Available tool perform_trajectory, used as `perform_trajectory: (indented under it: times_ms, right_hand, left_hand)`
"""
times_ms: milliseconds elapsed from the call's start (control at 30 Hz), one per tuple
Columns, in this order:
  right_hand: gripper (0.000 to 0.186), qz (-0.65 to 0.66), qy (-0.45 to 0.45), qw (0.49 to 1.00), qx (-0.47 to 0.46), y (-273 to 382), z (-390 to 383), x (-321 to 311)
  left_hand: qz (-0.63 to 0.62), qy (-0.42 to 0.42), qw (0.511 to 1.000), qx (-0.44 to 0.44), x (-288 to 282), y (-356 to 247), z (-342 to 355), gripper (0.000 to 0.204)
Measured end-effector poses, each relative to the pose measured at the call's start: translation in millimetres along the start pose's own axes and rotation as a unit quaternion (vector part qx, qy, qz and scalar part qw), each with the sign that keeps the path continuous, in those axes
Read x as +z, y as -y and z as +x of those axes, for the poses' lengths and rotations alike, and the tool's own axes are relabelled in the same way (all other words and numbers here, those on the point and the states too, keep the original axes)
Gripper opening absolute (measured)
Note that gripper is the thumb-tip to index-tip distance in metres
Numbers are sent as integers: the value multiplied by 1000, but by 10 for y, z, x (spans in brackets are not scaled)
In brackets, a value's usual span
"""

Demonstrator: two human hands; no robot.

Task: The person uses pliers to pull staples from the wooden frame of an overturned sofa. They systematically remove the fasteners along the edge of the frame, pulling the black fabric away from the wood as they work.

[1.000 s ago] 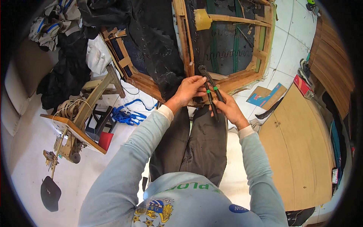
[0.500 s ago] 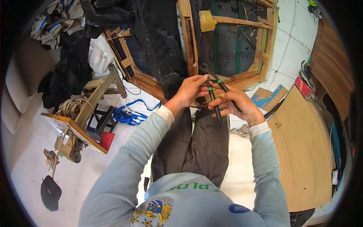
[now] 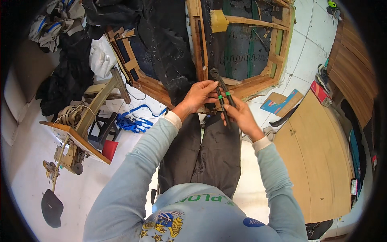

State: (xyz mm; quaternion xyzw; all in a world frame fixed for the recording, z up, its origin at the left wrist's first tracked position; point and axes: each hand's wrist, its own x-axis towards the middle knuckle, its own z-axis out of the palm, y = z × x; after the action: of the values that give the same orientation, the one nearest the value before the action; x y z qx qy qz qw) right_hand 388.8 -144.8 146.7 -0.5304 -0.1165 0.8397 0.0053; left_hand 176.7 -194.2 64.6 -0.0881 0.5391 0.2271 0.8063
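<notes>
Black-handled pincers (image 3: 221,97) with green bands are between my hands, jaws up and away from me. My right hand (image 3: 242,117) is closed round the lower handles. My left hand (image 3: 200,97) pinches the left handle between thumb and fingertips, below the jaws. Just beyond the jaws stands an upturned wooden furniture frame (image 3: 242,88) with zigzag springs and dark webbing. Black fabric (image 3: 167,52), fixed along the frame with many staples or loose threads, hangs left of the pincers. A yellow foam piece (image 3: 219,21) sits on the frame.
On the left is a wooden stand with a machine (image 3: 74,121), near a tangled blue strap (image 3: 135,121) and a white bag (image 3: 102,56). To the right are a flattened cardboard box (image 3: 282,103), a red box (image 3: 321,92) and a large tan panel (image 3: 314,157).
The pincers' handles have come closer together as my right hand closed round them and moved slightly left. My left hand keeps its pinch on the handle.
</notes>
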Motion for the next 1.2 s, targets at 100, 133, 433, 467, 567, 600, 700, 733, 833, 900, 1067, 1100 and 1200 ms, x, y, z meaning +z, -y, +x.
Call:
perform_trajectory:
  times_ms: [100, 133, 433, 467, 567, 600, 700, 733, 833, 900, 1067, 1100, 1200]
  right_hand:
    - [45, -35, -45, 993, -100, -499, 101, 112]
    - [45, -50, -64, 988, -129, -672, 169, 190]
    - [53, 98, -247, 945, -192, -1076, 210, 1258]
    - [54, 116, -241, 943, -198, -1039, 215, 1161]
    - [53, 80, -224, 961, -142, -610, 89, 748]
    - [52, 104, -221, 960, -137, -536, 89, 627]
    - [52, 110, -216, 958, -152, -452, 59, 221]
    - [52, 109, -200, 963, -145, -426, 27, 133]
    - [53, 120, -152, 976, -95, -230, -98, 13]
    - [56, 144, -82, 985, -53, -58, -177, 3]
    - [62, 170, 76, 982, 33, 257, -211, -40]
    - [62, 169, 86, 981, 48, 317, -188, -32]
    - [62, 163, 100, 979, 72, 466, -117, -24]
  left_hand:
    - [36, -13, 999, -4, -42, 28, -27, 34]
    - [45, -21, 999, -7, -66, 10, -52, 34]
    - [174, -24, 984, 25, -183, -12, -175, 37]
    - [271, -76, 957, 75, -141, -57, -164, 41]
    - [465, -220, 838, 184, 49, -297, -101, 53]
    - [489, -244, 815, 192, 123, -382, -71, 51]
    - [538, -308, 752, 224, 202, -505, 116, 51]
    - [539, -308, 754, 215, 178, -493, 134, 51]
    - [547, -302, 755, 199, 208, -543, 132, 51]
    - [557, -305, 745, 202, 199, -560, 150, 52]
    - [339, -164, 921, 99, 33, -515, 62, 52]
    - [239, -120, 961, 66, 12, -462, 29, 53]
    - [110, -25, 993, 29, 76, -422, -131, 53]
